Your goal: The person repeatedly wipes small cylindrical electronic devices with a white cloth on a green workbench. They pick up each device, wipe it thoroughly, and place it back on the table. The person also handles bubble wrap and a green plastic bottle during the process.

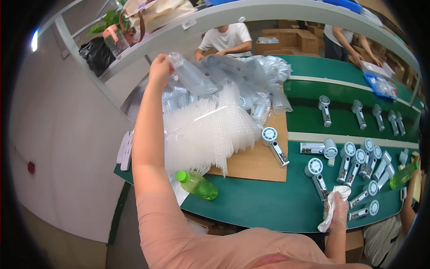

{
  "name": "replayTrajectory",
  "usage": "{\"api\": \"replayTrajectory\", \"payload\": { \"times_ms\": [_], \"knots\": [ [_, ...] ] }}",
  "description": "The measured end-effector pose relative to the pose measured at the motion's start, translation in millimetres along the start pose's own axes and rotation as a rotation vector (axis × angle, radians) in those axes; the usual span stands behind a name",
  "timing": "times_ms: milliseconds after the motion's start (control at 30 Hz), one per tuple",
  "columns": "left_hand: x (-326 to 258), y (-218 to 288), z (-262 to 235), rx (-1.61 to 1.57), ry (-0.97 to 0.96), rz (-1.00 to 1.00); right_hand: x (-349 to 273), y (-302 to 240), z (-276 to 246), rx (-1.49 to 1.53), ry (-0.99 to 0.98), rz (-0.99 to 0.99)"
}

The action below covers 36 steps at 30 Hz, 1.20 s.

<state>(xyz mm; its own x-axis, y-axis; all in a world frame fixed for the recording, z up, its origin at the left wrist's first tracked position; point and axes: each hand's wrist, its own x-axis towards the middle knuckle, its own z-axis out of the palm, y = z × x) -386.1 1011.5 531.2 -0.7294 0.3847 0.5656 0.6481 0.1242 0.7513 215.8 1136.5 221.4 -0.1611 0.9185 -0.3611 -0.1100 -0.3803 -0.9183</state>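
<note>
My left hand (161, 69) is raised at the far left of the table, fingers closed on the end of a clear bubble-wrap bag (192, 76). That bag lies against a heap of similar filled bags (264, 69). A thick stack of flat bubble-wrap sleeves (206, 130) spreads below it. My right hand (341, 210), in a thin clear glove, grips a crumpled white cloth (330, 210) near the table's front edge. Just beyond the cloth lies a silver handheld fan (315, 168); whether they touch I cannot tell. Another handheld fan (270, 136) rests on the cardboard sheet (255, 166).
Several more fans (349, 152) crowd the right side, and others stand on the dark green belt (304, 101). A green bottle (199, 186) lies near the front edge. Overhead runs a grey shelf (215, 22). Co-workers sit or stand across the table and at the right.
</note>
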Motion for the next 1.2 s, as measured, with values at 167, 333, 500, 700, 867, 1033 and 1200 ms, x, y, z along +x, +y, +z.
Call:
{"api": "replayTrajectory", "payload": {
  "times_ms": [167,333,500,700,867,1033,1200],
  "knots": [
    [49.4,-46.4,17.1,0.286,0.194,0.306,7.4,-2.4,20.2,0.017,-0.117,-0.055],
    [114.2,-190.0,-106.4,0.822,0.255,0.211,5.2,-1.4,44.7,0.099,-0.232,0.021],
    [80.8,-187.7,-48.4,0.93,-0.14,0.086,5.9,8.8,14.6,0.03,-0.143,-0.032],
    [-4.6,-2.6,38.0,0.714,-0.692,0.179,55.5,40.4,-15.9,0.658,-0.578,-0.005],
    [-115.5,100.5,222.6,0.486,-1.38,0.544,7.9,-56.0,32.5,0.894,-0.485,0.046],
    [-195.1,66.3,407.9,0.49,-1.366,0.603,19.9,-46.7,35.3,1.079,-0.714,0.094],
    [-250.7,37.7,517.0,0.605,-1.133,0.314,26.4,-38.9,20.9,1.028,-0.692,0.014]
  ]
}}
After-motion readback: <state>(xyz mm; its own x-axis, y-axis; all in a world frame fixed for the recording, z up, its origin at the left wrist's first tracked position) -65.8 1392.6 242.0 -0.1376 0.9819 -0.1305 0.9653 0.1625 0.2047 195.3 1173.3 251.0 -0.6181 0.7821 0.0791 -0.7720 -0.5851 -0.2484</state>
